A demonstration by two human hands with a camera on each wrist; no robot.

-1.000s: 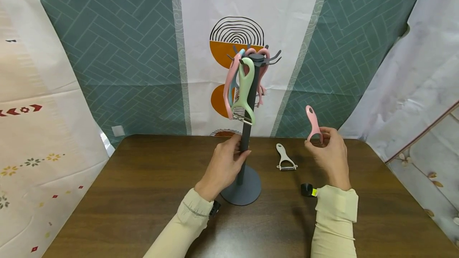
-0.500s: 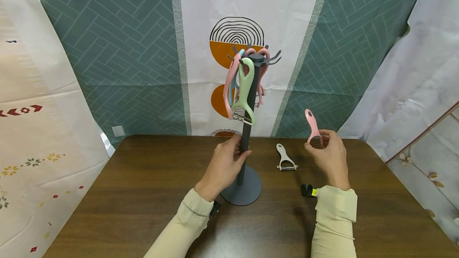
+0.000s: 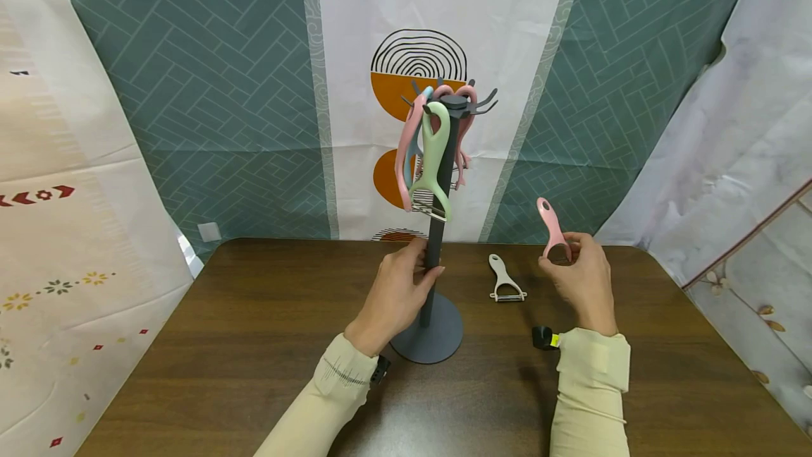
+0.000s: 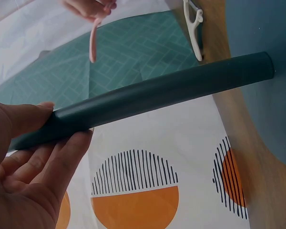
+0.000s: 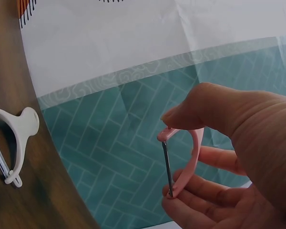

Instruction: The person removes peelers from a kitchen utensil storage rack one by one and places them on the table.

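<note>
My left hand [image 3: 395, 295] grips the dark post of a hook stand [image 3: 434, 249] low down, thumb on one side and fingers on the other in the left wrist view. My right hand [image 3: 583, 273] pinches a pink peeler [image 3: 550, 221] by its blade end, handle pointing up, above the table's right side. In the right wrist view thumb and fingers hold the two arms of the pink peeler [image 5: 196, 152], its blade between them. A green peeler [image 3: 435, 150], several pink ones and a blue one hang from the stand's top hooks. A white peeler [image 3: 501, 277] lies on the table between stand and right hand.
The stand's round base [image 3: 438, 344] rests on the brown wooden table [image 3: 254, 344]. Two bare hooks [image 3: 485, 101] stick out to the right at the top. A patterned cloth [image 3: 241, 90] hangs behind the table's far edge.
My right hand and the pink peeler have sunk slightly, the peeler's handle shifting a little down and left. My left hand and the stand have stayed still.
</note>
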